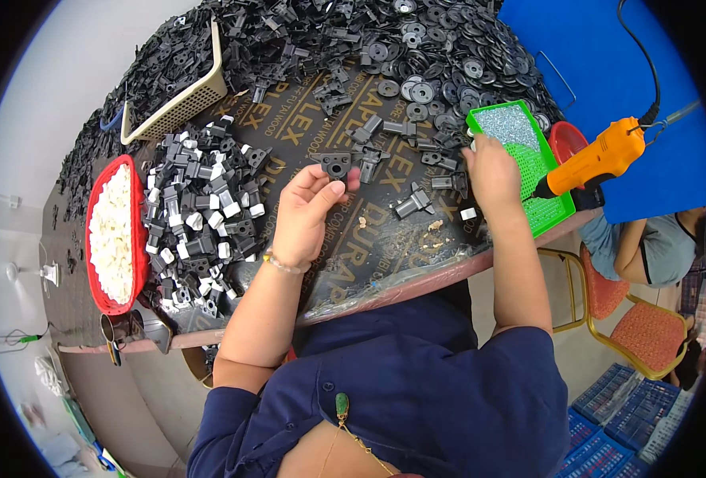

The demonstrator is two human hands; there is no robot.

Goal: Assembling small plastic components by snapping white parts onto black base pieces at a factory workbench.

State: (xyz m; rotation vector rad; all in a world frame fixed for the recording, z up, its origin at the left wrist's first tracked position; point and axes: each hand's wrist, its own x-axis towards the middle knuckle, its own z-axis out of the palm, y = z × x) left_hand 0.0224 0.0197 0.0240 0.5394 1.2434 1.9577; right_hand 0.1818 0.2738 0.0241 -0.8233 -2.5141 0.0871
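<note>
My left hand (309, 203) pinches a black plastic bracket (337, 166) with a round hole in its middle, held above the table. My right hand (494, 171) reaches to the left side of a green tray (561, 209), beside the small silvery screws (508, 127) heaped at its far end. The fingertips there are mostly hidden, so whether they hold anything does not show. Over the tray's right side hangs an orange electric screwdriver (596, 158), touched by neither hand. Several loose black brackets (412, 201) lie between my hands.
Left stands a red basket (140, 239) of white pieces, beside a pile of black brackets with white blocks (201, 207). A beige basket (179, 109) and heaps of black parts and discs (448, 48) fill the back. A red bowl (566, 142) stands behind the screwdriver. Another person (655, 251) sits at right.
</note>
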